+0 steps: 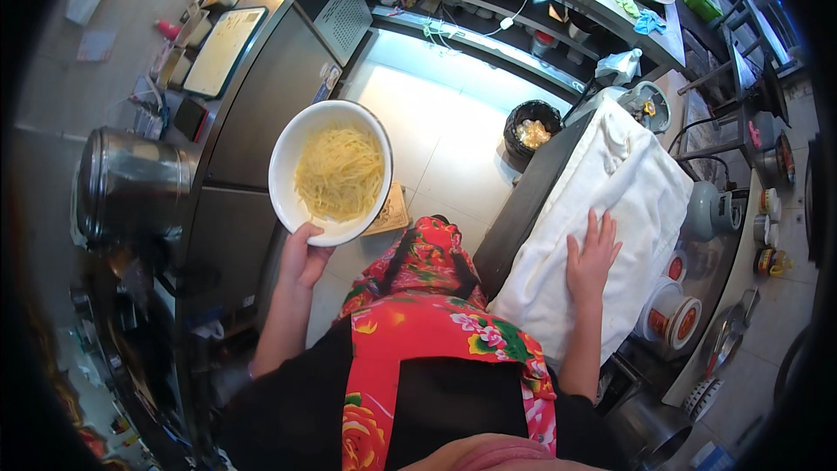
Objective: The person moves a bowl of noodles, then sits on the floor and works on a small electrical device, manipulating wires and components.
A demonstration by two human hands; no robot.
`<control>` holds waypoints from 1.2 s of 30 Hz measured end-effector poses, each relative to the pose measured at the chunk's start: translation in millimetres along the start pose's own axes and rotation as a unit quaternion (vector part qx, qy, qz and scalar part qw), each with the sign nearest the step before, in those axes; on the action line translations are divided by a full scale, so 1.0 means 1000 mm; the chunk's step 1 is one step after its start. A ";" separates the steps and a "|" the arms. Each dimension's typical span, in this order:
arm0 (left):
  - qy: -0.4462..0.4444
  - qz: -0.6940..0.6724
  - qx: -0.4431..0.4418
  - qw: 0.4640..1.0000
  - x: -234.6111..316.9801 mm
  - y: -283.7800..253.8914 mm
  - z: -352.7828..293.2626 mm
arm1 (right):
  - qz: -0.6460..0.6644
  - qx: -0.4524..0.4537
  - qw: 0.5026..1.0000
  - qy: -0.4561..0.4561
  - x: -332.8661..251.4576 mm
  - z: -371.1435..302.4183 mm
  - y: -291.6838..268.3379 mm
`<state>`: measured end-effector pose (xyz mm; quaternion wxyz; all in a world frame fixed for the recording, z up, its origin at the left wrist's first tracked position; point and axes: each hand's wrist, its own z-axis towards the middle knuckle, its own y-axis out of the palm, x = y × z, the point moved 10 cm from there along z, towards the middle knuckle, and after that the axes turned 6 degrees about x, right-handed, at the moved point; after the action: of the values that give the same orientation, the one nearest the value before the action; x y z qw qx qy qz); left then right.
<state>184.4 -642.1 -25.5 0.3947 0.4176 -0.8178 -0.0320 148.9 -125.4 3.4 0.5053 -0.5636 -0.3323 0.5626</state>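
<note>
My left hand (307, 256) grips the near rim of a white bowl (283, 196), holding it out over the floor. Pale yellow shreds (340, 173), looking like shredded potato, are heaped in the bowl. My right hand (594, 253) rests flat with fingers spread on a white cloth (628, 179), which drapes over a dark-edged surface on my right. Whatever the cloth covers is hidden.
Steel cabinets (261, 105) run along the left, with a large steel pot (131, 187) beside them. A black-lined bin (530, 135) stands ahead. Behind the bowl is a wooden stool (390, 211). White tubs (673, 318) sit at the right.
</note>
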 end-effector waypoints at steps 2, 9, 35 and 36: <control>-0.041 0.016 -0.009 0.999 0.009 0.033 0.030 | 0.004 -0.017 1.000 0.008 -0.001 0.002 0.000; -0.108 0.099 -0.080 0.986 0.043 0.159 0.149 | -0.040 -0.089 0.991 0.092 -0.009 0.026 -0.023; -0.012 0.130 -0.096 0.987 0.196 0.506 0.489 | 0.203 -0.018 0.963 -0.175 -0.195 0.801 0.166; -0.001 0.144 -0.087 0.986 0.198 0.533 0.498 | 0.229 0.036 0.955 -0.187 -0.189 0.865 0.165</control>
<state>-568.5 -575.0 -41.1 0.4290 0.2594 -0.8640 -0.0469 -750.1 -178.9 28.7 0.3121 -0.4908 -0.2627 0.7699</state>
